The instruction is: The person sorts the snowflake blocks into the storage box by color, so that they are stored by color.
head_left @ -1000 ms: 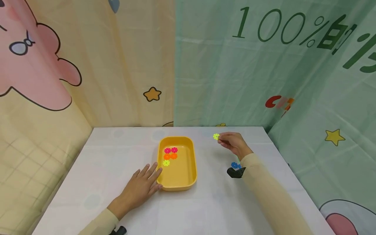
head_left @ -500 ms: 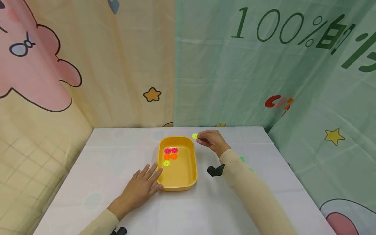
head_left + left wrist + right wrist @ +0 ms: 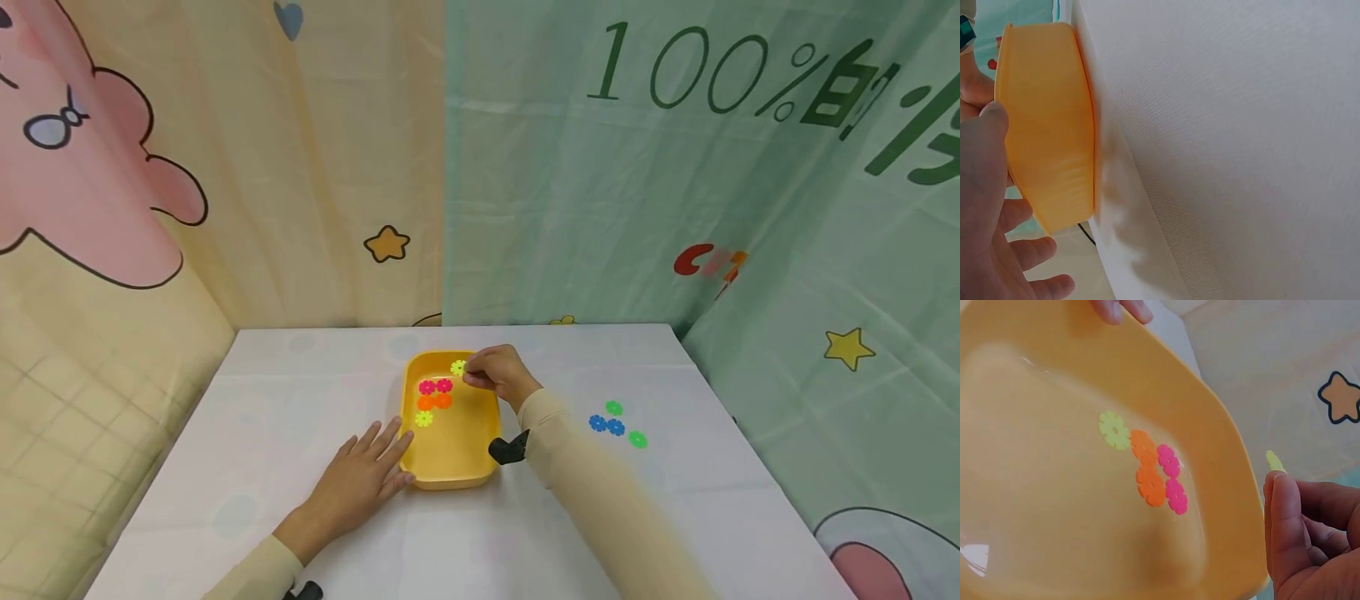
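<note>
A yellow snowflake disc [image 3: 458, 367] is pinched between thumb and finger of my right hand [image 3: 501, 374], over the far right part of the yellow tray [image 3: 457, 462]. Inside the tray lie two pink discs [image 3: 1169, 460], two orange discs [image 3: 1150, 485] and another yellow disc [image 3: 1114, 430], grouped toward the left. My left hand [image 3: 358, 479] rests with spread fingers against the tray's left rim. In the left wrist view, its thumb touches the rim of the tray [image 3: 1047, 119].
On the white table [image 3: 300, 375], right of the tray, lie two blue discs [image 3: 607, 425] and two green discs, one farther [image 3: 614, 407] and one nearer [image 3: 637, 439]. Printed curtains [image 3: 555, 208] stand behind and at the sides.
My right hand has moved left with the yellow disc, from the right side of the table to over the tray. The blue and green discs have come into full view. My left hand stays put.
</note>
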A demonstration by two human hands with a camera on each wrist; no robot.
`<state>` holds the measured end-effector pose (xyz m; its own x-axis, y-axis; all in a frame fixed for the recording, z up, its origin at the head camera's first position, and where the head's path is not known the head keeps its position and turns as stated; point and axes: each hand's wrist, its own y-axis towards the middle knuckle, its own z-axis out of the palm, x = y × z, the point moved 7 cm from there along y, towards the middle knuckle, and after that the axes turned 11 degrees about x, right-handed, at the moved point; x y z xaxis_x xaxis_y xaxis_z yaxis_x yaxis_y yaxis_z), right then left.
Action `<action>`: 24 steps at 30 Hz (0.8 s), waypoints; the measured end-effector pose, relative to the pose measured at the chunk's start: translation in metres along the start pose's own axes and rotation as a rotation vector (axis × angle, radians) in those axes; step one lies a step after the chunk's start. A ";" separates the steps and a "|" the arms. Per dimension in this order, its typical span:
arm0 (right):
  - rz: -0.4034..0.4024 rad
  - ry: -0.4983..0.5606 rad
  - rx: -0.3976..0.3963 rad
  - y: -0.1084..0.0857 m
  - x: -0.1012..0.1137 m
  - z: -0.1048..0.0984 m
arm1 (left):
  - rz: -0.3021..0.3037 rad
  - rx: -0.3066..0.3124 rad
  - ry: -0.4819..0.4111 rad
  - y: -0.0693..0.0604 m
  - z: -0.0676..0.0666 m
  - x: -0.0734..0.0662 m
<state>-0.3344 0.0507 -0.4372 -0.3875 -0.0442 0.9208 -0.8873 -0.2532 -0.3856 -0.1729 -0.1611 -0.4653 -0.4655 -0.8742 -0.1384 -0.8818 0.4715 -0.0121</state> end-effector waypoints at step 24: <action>0.186 -0.421 -0.066 0.005 -0.033 0.038 | -0.008 0.010 -0.009 -0.002 -0.003 -0.001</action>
<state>-0.3163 0.0144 -0.4670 -0.4183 -0.4748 0.7743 -0.8316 -0.1426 -0.5367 -0.1711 -0.1615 -0.4619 -0.4575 -0.8770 -0.1468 -0.8848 0.4654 -0.0228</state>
